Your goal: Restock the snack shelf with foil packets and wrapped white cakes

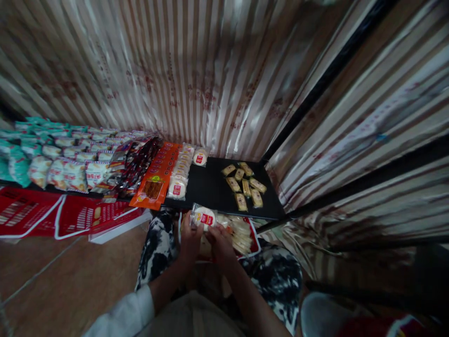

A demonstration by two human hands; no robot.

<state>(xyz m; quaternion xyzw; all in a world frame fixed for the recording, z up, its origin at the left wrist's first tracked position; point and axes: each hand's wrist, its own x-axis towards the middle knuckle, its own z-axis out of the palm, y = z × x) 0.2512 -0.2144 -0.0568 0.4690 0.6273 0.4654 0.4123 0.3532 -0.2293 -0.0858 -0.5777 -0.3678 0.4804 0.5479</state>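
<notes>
Facing striped sheeting [224, 93] at the back and on the right, sitting low over a tiled floor [66, 267], before a black shelf [206, 187] with a dark pole [315, 93] slanting up from its far right corner. Holding a round white packet [204, 217] just off the near edge, above a red box [254, 238] resting between patterned trouser legs [273, 271]. Pinching the packet's left end with the left hand [192, 234], thumb and fingers closing on the wrapper; gripping its lower right edge with the right hand [220, 238], near the left, with some fingertips hiding from view.

Judging by the layout, being well along on the left: seeing teal bags [17, 166], white bags [70, 171] and dark red packets [129, 164] standing or lying close-packed, then orange packs [154, 185] and a row of white packets [180, 171] running from front to back. Counting only one lone white packet [200, 157] beside that row, at the back; so probably only beginning a second line. Finding bare black surface in front of it, reaching across to a loose cluster of small yellow packets [244, 187], apparently lacking order. Seeing many pale packets [242, 236] lying in the box, so judging plenty as remaining, without making out how many.
</notes>
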